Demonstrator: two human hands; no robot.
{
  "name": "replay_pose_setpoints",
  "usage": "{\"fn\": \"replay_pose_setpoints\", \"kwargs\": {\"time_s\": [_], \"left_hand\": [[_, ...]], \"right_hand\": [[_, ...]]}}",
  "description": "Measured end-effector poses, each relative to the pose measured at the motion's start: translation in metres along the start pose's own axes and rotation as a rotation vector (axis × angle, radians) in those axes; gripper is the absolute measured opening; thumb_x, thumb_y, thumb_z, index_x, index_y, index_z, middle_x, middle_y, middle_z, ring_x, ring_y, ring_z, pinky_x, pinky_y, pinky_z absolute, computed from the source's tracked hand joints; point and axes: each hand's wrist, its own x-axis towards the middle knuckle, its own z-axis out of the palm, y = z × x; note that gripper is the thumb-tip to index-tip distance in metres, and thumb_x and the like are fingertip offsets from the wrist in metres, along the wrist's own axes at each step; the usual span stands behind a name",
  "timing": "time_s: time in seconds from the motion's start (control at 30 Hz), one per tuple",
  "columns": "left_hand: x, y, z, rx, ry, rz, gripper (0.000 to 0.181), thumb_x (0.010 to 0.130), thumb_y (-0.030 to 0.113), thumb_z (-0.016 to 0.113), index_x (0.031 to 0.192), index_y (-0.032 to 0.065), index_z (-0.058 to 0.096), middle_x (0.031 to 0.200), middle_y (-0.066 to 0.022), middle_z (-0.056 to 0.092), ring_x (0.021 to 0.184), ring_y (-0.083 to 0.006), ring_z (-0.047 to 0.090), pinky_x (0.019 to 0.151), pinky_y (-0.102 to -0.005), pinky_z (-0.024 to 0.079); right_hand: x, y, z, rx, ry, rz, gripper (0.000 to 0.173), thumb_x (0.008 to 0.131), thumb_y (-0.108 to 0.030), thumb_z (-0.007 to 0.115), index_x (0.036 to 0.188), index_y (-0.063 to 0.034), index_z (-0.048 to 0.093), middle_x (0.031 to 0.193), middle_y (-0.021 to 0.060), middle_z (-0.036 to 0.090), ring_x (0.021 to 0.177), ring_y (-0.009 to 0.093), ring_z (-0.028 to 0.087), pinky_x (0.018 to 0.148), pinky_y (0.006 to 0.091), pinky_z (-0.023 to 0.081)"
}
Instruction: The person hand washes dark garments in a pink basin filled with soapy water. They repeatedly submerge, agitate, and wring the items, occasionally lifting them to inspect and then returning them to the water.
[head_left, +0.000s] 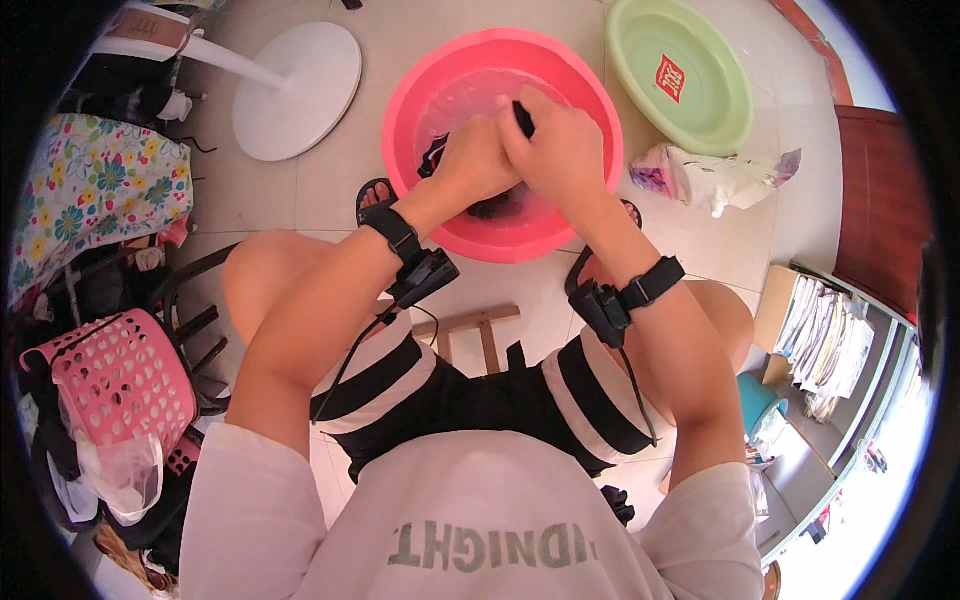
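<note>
Soapy water fills the bottom of a pink plastic basin (409, 97) on the floor between my feet. Over it, my left hand (480, 161) and my right hand (559, 142) press together, their fingers curled around black wet cloth. A dark fold of this black cloth (523, 120) pokes out between the thumb and fingers of my right hand. More of it, with red and white trim, shows beside my left hand, and a dark lump lies in the water below my wrists. My left fingertips are hidden.
A pale green basin (705, 67) tilts at the upper right beside a crumpled plastic bag (697, 180). At upper left is a round white stand base (300, 90). A pink perforated basket (120, 375) sits at left; shelves with stacked papers (825, 337) stand at right. Cabled black devices (424, 277) are strapped to my wrists.
</note>
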Motion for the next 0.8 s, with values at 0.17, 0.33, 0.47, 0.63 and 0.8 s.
{"fn": "replay_pose_setpoints", "kwargs": {"time_s": [0.17, 0.33, 0.47, 0.63, 0.8], "left_hand": [[-0.0004, -0.0065, 0.0072, 0.023, -0.084, -0.017, 0.026, 0.081, 0.026, 0.07, 0.075, 0.0008, 0.069, 0.07, -0.0258, 0.067, 0.067, -0.0471, 0.066, 0.065, -0.0542, 0.054], [-0.0014, -0.0077, 0.0081, 0.016, -0.018, 0.017, 0.027, 0.08, 0.026, 0.073, 0.077, -0.0001, 0.07, 0.072, -0.0255, 0.067, 0.07, -0.0464, 0.067, 0.067, -0.0534, 0.055], [0.0005, -0.0037, 0.005, 0.052, -0.127, -0.056, 0.029, 0.082, 0.027, 0.073, 0.089, -0.0012, 0.07, 0.084, -0.0275, 0.069, 0.083, -0.0465, 0.068, 0.072, -0.0529, 0.055], [0.0012, -0.0027, 0.0027, 0.074, -0.129, -0.087, 0.033, 0.082, 0.027, 0.074, 0.095, -0.0031, 0.07, 0.089, -0.0297, 0.069, 0.086, -0.0463, 0.069, 0.074, -0.0529, 0.055], [0.0003, -0.0064, 0.0094, 0.091, -0.109, -0.044, 0.028, 0.082, 0.03, 0.072, 0.081, 0.0016, 0.071, 0.074, -0.0249, 0.069, 0.072, -0.046, 0.068, 0.066, -0.0541, 0.055]], "right_hand": [[0.0037, 0.0028, 0.0008, -0.024, 0.072, 0.235, 0.031, 0.096, -0.035, 0.063, 0.088, -0.0066, 0.073, 0.07, 0.02, 0.068, 0.067, 0.043, 0.069, 0.061, 0.0517, 0.056], [0.0017, 0.003, 0.0033, 0.005, -0.146, -0.022, 0.032, 0.094, -0.035, 0.061, 0.087, -0.006, 0.073, 0.073, 0.0223, 0.07, 0.069, 0.042, 0.07, 0.063, 0.052, 0.058], [-0.0006, 0.0015, 0.0034, -0.088, -0.072, 0.086, 0.03, 0.094, -0.034, 0.063, 0.088, -0.006, 0.071, 0.073, 0.0221, 0.069, 0.069, 0.043, 0.069, 0.063, 0.0518, 0.057], [-0.0011, 0.0042, 0.0034, 0.01, -0.079, -0.014, 0.031, 0.094, -0.034, 0.061, 0.084, -0.006, 0.072, 0.073, 0.0221, 0.069, 0.069, 0.043, 0.07, 0.063, 0.0528, 0.057], [0.0002, 0.0065, 0.0033, -0.063, -0.054, 0.152, 0.03, 0.095, -0.035, 0.063, 0.089, -0.0063, 0.072, 0.074, 0.022, 0.07, 0.071, 0.043, 0.07, 0.065, 0.0532, 0.057]]}}
